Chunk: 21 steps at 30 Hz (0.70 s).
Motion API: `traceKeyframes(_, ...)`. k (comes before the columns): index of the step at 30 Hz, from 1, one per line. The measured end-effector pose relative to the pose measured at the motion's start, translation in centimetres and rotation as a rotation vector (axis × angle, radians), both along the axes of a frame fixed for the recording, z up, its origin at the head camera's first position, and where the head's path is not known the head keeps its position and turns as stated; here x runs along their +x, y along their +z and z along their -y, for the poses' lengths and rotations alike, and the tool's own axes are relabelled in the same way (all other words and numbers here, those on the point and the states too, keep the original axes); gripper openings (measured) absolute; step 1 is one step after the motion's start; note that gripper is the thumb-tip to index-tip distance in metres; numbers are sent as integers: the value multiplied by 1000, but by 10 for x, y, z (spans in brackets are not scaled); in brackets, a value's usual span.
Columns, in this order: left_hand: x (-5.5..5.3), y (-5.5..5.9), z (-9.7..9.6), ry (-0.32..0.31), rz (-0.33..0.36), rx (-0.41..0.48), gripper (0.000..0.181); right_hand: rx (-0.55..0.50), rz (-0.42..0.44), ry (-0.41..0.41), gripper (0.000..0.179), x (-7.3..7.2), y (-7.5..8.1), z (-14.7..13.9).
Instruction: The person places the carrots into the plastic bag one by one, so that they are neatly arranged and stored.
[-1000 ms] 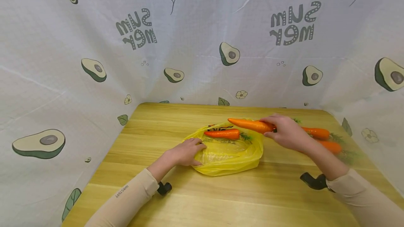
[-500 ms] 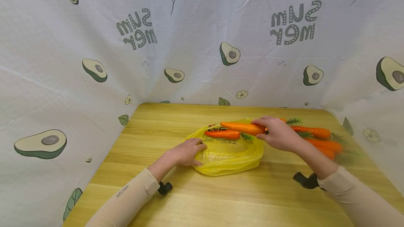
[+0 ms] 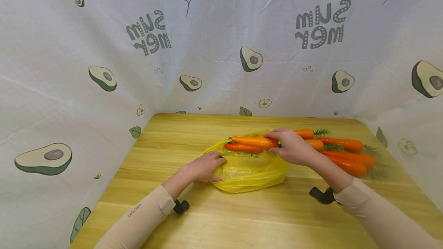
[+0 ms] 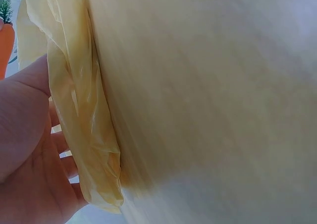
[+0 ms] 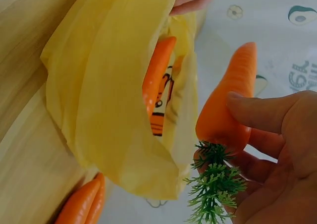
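My right hand (image 3: pixel 293 147) holds an orange carrot (image 3: pixel 254 141) by its thick end, above the mouth of a yellow plastic bag (image 3: pixel 247 184). In the right wrist view, thumb and fingers pinch the carrot just above its green leafy top (image 5: pixel 214 177). Inside the bag lies a redder carrot (image 3: pixel 241 148), partly hidden by the bag wall in the right wrist view. My left hand (image 3: pixel 205 167) rests at the bag's left rim, its fingers spread. In the left wrist view those fingers run behind the yellow plastic (image 4: pixel 91 120), inside the opening.
Several more carrots (image 3: pixel 349 158) with green tops lie on the wooden table (image 3: pixel 242 218), to the right of the bag and partly behind the right forearm. A white printed curtain (image 3: pixel 214 41) stands behind the table and along its sides.
My right hand has moved left and carried the held carrot further over the bag, so more of the carrots on the table show. My left hand has stayed at the rim.
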<state>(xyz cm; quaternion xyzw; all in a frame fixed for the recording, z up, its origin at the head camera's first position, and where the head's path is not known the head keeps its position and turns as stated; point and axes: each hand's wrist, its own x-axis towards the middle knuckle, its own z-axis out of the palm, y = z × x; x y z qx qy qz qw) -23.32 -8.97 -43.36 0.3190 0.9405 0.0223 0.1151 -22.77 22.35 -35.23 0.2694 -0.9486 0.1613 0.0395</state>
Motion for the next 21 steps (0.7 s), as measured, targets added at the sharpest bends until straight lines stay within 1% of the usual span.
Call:
traceKeyframes(5,0,1,0,6,8,0,70,-3,10,18,45,-5,-5,9)
traceKeyframes(12,-1,2,-1,11,21,-5,71,-15,60,13,45,-12,-13,19)
traceKeyframes(21,-3,1,0,-11,-6,-14,71,-11,54,26,42,-22,-27,29)
